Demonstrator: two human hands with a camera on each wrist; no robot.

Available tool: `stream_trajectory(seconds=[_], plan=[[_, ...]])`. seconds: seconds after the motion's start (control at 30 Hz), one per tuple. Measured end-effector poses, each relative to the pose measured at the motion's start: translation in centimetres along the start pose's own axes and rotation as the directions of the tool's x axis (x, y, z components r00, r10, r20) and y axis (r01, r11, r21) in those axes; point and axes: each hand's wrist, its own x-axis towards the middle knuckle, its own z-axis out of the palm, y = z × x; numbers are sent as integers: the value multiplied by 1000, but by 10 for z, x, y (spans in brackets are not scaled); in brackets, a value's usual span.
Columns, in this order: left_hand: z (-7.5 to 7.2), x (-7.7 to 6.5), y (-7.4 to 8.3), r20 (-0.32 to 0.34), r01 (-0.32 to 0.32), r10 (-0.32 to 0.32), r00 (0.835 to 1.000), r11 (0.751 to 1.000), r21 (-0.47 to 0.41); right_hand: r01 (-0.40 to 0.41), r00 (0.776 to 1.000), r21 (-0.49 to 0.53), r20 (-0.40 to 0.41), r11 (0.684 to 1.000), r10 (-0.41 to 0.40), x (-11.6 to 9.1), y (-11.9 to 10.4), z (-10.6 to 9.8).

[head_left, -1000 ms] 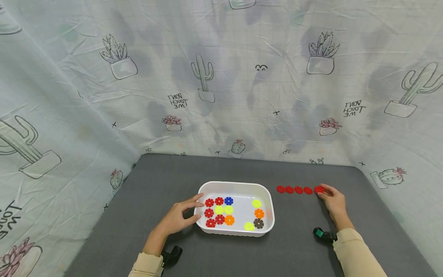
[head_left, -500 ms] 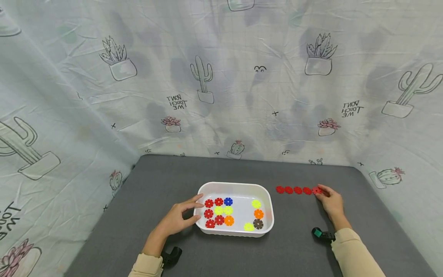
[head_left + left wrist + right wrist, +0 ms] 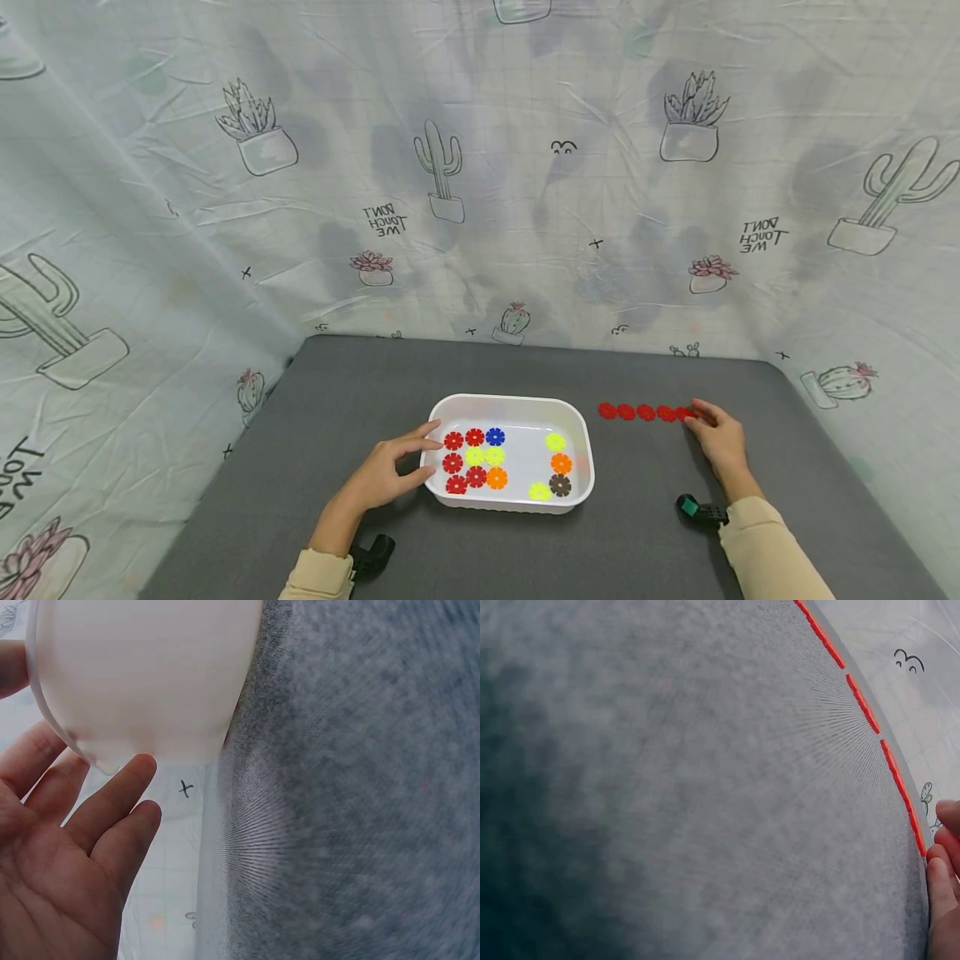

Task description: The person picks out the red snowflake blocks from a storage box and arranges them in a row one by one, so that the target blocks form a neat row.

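A white plastic tray [image 3: 510, 505] holds several notched plastic discs in red, yellow, blue, orange and brown. My left hand [image 3: 390, 471] rests on the tray's left rim, fingers spread and mostly straight; in the left wrist view the fingertips [image 3: 139, 766] touch its end wall. Right of the tray, red notched discs [image 3: 647, 412] lie flat in a row on the table. At the row's right end my right hand [image 3: 722, 437] pinches the last red disc [image 3: 682, 413] between thumb and fingers, partly hiding it. The right wrist view shows the row edge-on, my fingertips [image 3: 937, 859] at its near end.
A dark grey cloth-covered table [image 3: 525, 558] carries everything. Behind and beside it hangs a pale curtain [image 3: 517, 208] printed with cacti. Each wrist wears a black camera mount, such as the left one [image 3: 372, 556].
My right hand has shifted slightly left, bringing the last red disc up against the row; more of that disc is now covered by the fingers. The left hand and tray stay put.
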Motion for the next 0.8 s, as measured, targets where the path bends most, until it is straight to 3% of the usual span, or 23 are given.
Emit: stream_trajectory(seconds=[0.17,0.37,0.63,0.8], plan=[[0,0,1,0,-1,1,1000,1000,-1,33,999,20,36,999,-34,-4,-7,-1],[0,-1,1,-4,-1,1,1000,1000,0,132,983,82,114,988,-141,-13,-25,1],[1,0,-1,-10,-36,37,999,999,14,232,944,146,205,962,-258,-25,-47,15],[0,1,0,0,-12,12,1000,1000,-2,285,910,221,243,933,-335,-35,-67,28]])
